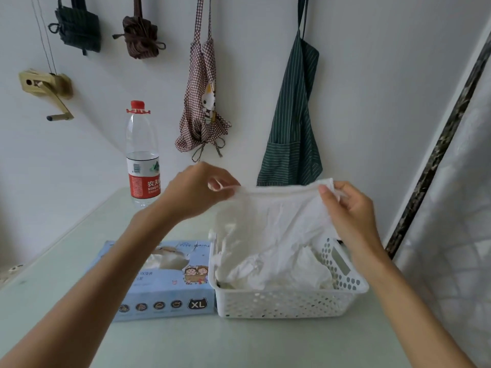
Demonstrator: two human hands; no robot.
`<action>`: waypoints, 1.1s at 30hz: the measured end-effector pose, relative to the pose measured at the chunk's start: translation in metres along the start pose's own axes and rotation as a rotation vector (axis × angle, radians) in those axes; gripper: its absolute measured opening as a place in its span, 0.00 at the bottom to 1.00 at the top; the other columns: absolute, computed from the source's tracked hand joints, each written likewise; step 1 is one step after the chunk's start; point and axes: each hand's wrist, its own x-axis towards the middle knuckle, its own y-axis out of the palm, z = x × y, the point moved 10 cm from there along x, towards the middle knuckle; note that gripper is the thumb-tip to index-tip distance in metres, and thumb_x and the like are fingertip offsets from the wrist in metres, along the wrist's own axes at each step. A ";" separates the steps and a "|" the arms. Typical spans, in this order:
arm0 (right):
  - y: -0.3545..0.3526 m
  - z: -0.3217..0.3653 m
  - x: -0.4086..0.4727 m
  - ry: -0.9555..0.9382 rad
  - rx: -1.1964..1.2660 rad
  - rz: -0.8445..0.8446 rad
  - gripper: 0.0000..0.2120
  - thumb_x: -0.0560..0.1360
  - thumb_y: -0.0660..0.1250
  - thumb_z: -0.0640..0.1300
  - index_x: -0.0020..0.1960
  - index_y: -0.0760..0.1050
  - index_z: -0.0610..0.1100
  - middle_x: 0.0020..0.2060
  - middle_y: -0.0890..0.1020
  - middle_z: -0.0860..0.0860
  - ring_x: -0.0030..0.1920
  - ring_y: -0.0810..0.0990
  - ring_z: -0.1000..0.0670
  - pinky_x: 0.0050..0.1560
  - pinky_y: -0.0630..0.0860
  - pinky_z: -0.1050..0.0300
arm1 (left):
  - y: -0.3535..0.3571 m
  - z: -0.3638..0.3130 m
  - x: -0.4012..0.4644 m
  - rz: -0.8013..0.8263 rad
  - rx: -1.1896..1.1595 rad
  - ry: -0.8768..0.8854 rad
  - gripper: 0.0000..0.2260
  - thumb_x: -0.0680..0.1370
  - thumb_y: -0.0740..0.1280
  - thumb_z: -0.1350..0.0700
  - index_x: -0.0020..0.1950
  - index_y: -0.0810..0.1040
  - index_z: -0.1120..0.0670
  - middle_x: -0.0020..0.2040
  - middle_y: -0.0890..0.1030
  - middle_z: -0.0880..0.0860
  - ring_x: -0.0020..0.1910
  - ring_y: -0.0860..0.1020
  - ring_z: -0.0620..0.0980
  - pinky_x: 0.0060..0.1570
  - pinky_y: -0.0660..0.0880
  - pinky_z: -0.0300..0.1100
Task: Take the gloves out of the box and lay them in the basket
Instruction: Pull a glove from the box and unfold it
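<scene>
Hands: left hand [198, 191], right hand [350, 208] pinch glove [279, 208] | box [162, 282] touches basket [287, 304] | bottle [142, 155] behind

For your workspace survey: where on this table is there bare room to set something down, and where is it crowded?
Free: the near strip of table in front of the box and basket; the left side between box and bottle. Crowded: box and basket abut; both hands hold a glove over the basket.

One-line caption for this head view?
Both hands, left hand and right hand, stretch a glove above the basket.
</scene>
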 end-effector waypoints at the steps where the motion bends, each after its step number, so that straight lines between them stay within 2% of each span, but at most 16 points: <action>1: 0.004 -0.022 0.000 0.071 -0.061 0.020 0.11 0.78 0.64 0.47 0.56 0.77 0.43 0.35 0.77 0.34 0.34 0.73 0.45 0.37 0.73 0.50 | 0.017 0.005 0.004 0.053 0.064 -0.008 0.08 0.75 0.69 0.55 0.53 0.82 0.48 0.50 0.83 0.45 0.46 0.78 0.42 0.51 0.76 0.42; 3: 0.010 -0.062 -0.001 0.173 -0.273 0.071 0.15 0.78 0.64 0.46 0.61 0.76 0.39 0.41 0.80 0.42 0.39 0.77 0.48 0.40 0.73 0.54 | 0.052 0.015 0.012 0.134 0.151 -0.025 0.08 0.75 0.70 0.56 0.53 0.82 0.47 0.49 0.83 0.44 0.44 0.77 0.40 0.49 0.74 0.38; 5: 0.013 -0.092 -0.002 0.221 -0.485 0.130 0.15 0.78 0.64 0.47 0.60 0.75 0.39 0.48 0.81 0.43 0.42 0.76 0.49 0.40 0.70 0.58 | 0.082 0.026 0.019 0.190 0.210 -0.045 0.07 0.75 0.71 0.56 0.51 0.82 0.46 0.48 0.83 0.43 0.42 0.77 0.39 0.46 0.72 0.36; 9: 0.014 -0.115 0.002 0.218 -0.834 0.240 0.13 0.80 0.62 0.50 0.60 0.74 0.45 0.44 0.81 0.48 0.44 0.78 0.47 0.41 0.72 0.57 | 0.120 0.038 0.030 0.221 0.279 -0.040 0.09 0.75 0.71 0.56 0.54 0.81 0.47 0.52 0.83 0.44 0.48 0.79 0.42 0.46 0.73 0.36; 11: 0.016 -0.116 0.006 0.183 -0.946 0.278 0.14 0.80 0.61 0.50 0.62 0.73 0.46 0.50 0.82 0.47 0.50 0.80 0.46 0.45 0.75 0.56 | 0.125 0.038 0.033 0.190 0.284 -0.030 0.12 0.75 0.71 0.57 0.58 0.79 0.48 0.55 0.81 0.43 0.51 0.79 0.43 0.45 0.72 0.35; 14: 0.021 -0.120 0.007 0.179 -0.983 0.327 0.15 0.79 0.62 0.51 0.63 0.72 0.46 0.55 0.81 0.46 0.54 0.79 0.46 0.48 0.76 0.55 | 0.120 0.028 0.030 0.145 0.219 0.010 0.11 0.77 0.68 0.55 0.58 0.78 0.47 0.56 0.81 0.44 0.51 0.78 0.42 0.42 0.70 0.32; 15: 0.022 -0.124 0.007 0.197 -0.967 0.353 0.16 0.79 0.63 0.51 0.64 0.72 0.47 0.54 0.82 0.47 0.54 0.79 0.46 0.48 0.76 0.55 | 0.124 0.022 0.025 0.197 0.191 0.047 0.10 0.78 0.67 0.54 0.58 0.78 0.47 0.57 0.80 0.44 0.51 0.78 0.41 0.44 0.72 0.33; 17: 0.026 -0.134 0.004 0.252 -0.921 0.435 0.18 0.77 0.65 0.52 0.65 0.69 0.48 0.50 0.82 0.50 0.52 0.79 0.48 0.47 0.75 0.55 | 0.142 0.014 0.009 0.417 0.183 0.096 0.11 0.78 0.65 0.49 0.61 0.77 0.47 0.59 0.78 0.43 0.55 0.76 0.41 0.51 0.71 0.35; 19: 0.029 -0.142 0.000 0.317 -0.896 0.519 0.22 0.76 0.67 0.49 0.66 0.65 0.49 0.48 0.80 0.51 0.50 0.78 0.50 0.46 0.74 0.55 | 0.156 0.021 -0.007 0.589 0.256 0.077 0.14 0.78 0.65 0.46 0.63 0.75 0.47 0.61 0.76 0.43 0.57 0.74 0.42 0.51 0.67 0.37; 21: 0.030 -0.145 -0.002 0.318 -0.929 0.565 0.21 0.75 0.65 0.42 0.65 0.63 0.48 0.48 0.78 0.51 0.48 0.77 0.50 0.40 0.72 0.57 | 0.156 0.035 -0.009 0.607 0.321 0.015 0.14 0.77 0.66 0.47 0.61 0.74 0.50 0.60 0.77 0.45 0.55 0.74 0.44 0.50 0.68 0.38; 23: 0.030 -0.142 -0.003 0.261 -0.995 0.560 0.16 0.75 0.62 0.36 0.61 0.63 0.45 0.48 0.77 0.49 0.44 0.76 0.49 0.34 0.67 0.58 | 0.155 0.046 -0.011 0.631 0.379 -0.055 0.16 0.78 0.64 0.43 0.58 0.76 0.51 0.58 0.80 0.47 0.54 0.77 0.47 0.53 0.72 0.41; 26: 0.031 -0.137 -0.004 0.177 -1.095 0.561 0.12 0.74 0.59 0.32 0.53 0.65 0.45 0.49 0.76 0.48 0.44 0.74 0.47 0.33 0.64 0.59 | 0.163 0.049 -0.019 0.759 0.433 -0.085 0.18 0.77 0.62 0.39 0.57 0.79 0.51 0.55 0.81 0.47 0.54 0.78 0.48 0.52 0.71 0.41; 30: 0.034 -0.135 -0.005 0.107 -1.138 0.567 0.12 0.73 0.63 0.33 0.46 0.68 0.49 0.47 0.75 0.51 0.45 0.75 0.49 0.31 0.62 0.63 | 0.148 0.034 -0.008 0.659 0.492 0.015 0.12 0.76 0.68 0.45 0.54 0.81 0.49 0.54 0.82 0.46 0.53 0.79 0.47 0.52 0.72 0.40; 33: 0.040 -0.132 -0.009 0.082 -1.172 0.579 0.11 0.74 0.64 0.34 0.45 0.69 0.49 0.49 0.77 0.51 0.47 0.75 0.49 0.38 0.65 0.61 | 0.142 0.027 -0.014 0.630 0.672 0.104 0.12 0.74 0.70 0.44 0.52 0.81 0.49 0.51 0.83 0.45 0.51 0.80 0.46 0.49 0.71 0.39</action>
